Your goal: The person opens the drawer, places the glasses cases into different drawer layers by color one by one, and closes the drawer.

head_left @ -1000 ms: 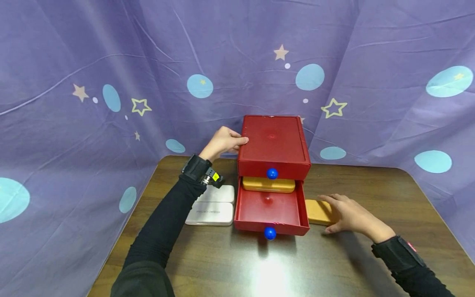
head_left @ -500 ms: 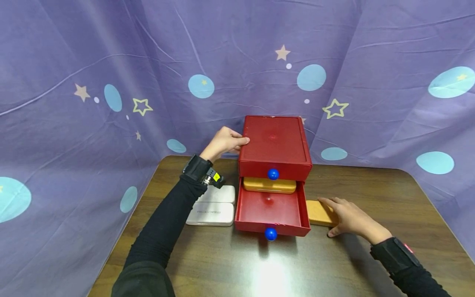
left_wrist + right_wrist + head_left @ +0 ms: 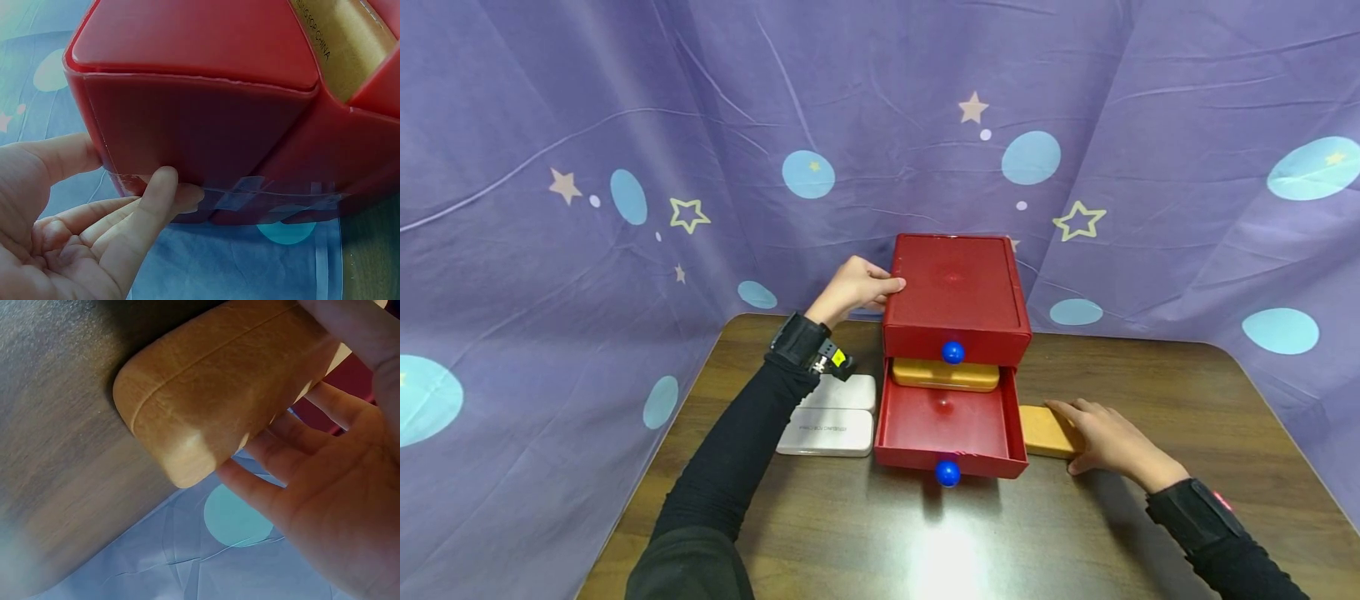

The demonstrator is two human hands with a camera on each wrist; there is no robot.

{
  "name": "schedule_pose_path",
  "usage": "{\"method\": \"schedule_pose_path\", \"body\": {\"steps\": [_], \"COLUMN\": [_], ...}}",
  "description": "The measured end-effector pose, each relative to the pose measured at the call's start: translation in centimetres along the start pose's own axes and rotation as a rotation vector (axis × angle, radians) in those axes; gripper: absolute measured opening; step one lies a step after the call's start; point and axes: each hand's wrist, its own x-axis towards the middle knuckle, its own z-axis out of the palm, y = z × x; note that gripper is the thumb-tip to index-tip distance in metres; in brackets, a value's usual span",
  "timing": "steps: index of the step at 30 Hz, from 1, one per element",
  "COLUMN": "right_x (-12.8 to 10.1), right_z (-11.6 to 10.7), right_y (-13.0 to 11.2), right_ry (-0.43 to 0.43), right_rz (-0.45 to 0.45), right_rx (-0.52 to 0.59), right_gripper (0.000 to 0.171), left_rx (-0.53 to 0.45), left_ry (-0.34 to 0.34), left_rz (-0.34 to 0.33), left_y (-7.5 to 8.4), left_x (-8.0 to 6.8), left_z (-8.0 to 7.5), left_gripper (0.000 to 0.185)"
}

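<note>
A red two-drawer box (image 3: pixel 955 283) with blue knobs stands on the table. My left hand (image 3: pixel 853 290) holds its back left edge, thumb and fingers at the corner in the left wrist view. The lower drawer (image 3: pixel 917 425) is pulled out, with a gold case (image 3: pixel 945 375) lying at its back. Right of the drawer lies a tan glasses case (image 3: pixel 1041 432). My right hand (image 3: pixel 1108 442) grips its right end. In the right wrist view the leather-look glasses case (image 3: pixel 212 387) has a seam along it, with thumb and fingers on opposite sides.
White cases (image 3: pixel 826 432) lie on the table left of the drawer, partly behind the left wrist. The wooden table (image 3: pixel 820 533) ends at a purple patterned cloth (image 3: pixel 880 108) at the back and sides.
The right hand's thumb has closed in against the tan glasses case. The left hand keeps its hold on the red box, and the drawer has not moved.
</note>
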Motion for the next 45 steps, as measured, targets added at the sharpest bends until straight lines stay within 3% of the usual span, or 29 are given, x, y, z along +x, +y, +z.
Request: {"method": "schedule_pose_path", "body": {"steps": [23, 45], "right_x": [0.81, 0.24], "right_z": [-0.27, -0.29], "right_y": [0.36, 0.11], "right_ry": [-0.096, -0.054], "right_rz": [0.078, 0.076], "right_rx": [0.036, 0.04], "right_gripper": [0.092, 0.083], "left_rx": [-0.004, 0.019], "left_ry": [-0.016, -0.003], "left_rz": [0.014, 0.002], "left_y": [0.2, 0.07], "left_x": [-0.19, -0.17], "left_z": [-0.07, -0.1], "left_gripper": [0.034, 0.035]}}
